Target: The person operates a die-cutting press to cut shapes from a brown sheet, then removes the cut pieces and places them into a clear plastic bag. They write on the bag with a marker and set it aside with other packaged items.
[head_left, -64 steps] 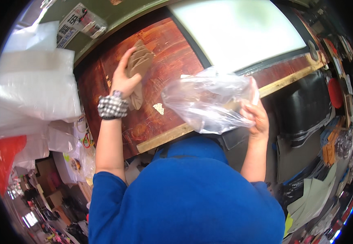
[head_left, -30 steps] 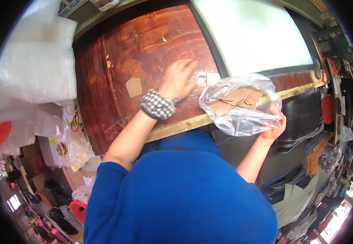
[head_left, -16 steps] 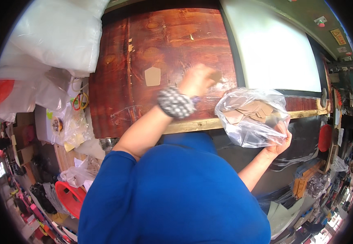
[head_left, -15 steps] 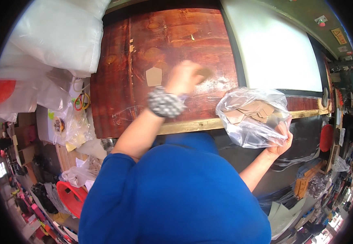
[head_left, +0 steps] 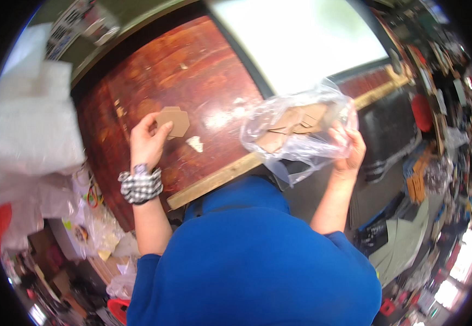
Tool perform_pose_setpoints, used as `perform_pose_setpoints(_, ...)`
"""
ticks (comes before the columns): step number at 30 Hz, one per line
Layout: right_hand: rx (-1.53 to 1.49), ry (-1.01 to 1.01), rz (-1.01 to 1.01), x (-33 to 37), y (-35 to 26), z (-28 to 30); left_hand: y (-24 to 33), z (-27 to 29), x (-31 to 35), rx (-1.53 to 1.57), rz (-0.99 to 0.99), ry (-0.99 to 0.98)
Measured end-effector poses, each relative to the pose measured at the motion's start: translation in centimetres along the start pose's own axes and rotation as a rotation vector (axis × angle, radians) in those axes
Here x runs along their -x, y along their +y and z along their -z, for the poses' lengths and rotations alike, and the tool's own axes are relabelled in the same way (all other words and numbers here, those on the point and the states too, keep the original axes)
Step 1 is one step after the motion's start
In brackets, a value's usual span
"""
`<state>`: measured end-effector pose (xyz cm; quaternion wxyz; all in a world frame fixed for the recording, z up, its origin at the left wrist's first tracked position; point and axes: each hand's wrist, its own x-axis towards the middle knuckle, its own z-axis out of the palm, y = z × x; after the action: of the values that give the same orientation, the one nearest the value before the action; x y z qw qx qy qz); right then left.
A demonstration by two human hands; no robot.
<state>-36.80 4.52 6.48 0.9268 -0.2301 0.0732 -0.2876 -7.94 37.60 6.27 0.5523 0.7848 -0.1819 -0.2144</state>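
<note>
My left hand (head_left: 147,142), with a checked band at the wrist, pinches a few flat brown cardboard pieces (head_left: 175,120) with angled corners. It holds them over the reddish-brown wooden table (head_left: 154,70); whether they touch the top I cannot tell. A small pale scrap (head_left: 195,143) lies beside them. To the right, my right hand (head_left: 351,148) grips the side of a clear plastic bag (head_left: 296,163) at the table's front edge. Inside the bag several similar brown cardboard pieces (head_left: 304,117) lie in a loose heap. Some of the right fingers are hidden by the plastic.
A white panel with a dark border (head_left: 301,38) covers the table's far right. The front edge is a pale wooden strip (head_left: 214,182). Large stacks of translucent plastic (head_left: 35,125) stand at the left. A dark surface (head_left: 380,146) lies beyond the right hand.
My left hand has moved left, from near the bag to where a single cardboard piece lay on the table. The view has turned, and a pale scrap now shows on the table.
</note>
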Motion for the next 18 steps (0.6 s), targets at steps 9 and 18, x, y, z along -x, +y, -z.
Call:
perform_pose_setpoints(9, 0.023, 0.083, 0.039, -0.4, 0.3, -1.4, 9.9, -14.8, 2.0, -0.297, -1.019, -0.296)
perform_pose_setpoints(18, 0.315, 0.095, 0.121, 0.9, 0.5, -1.4, 8.4, -17.5, 3.2, -0.091, -0.98, -0.288)
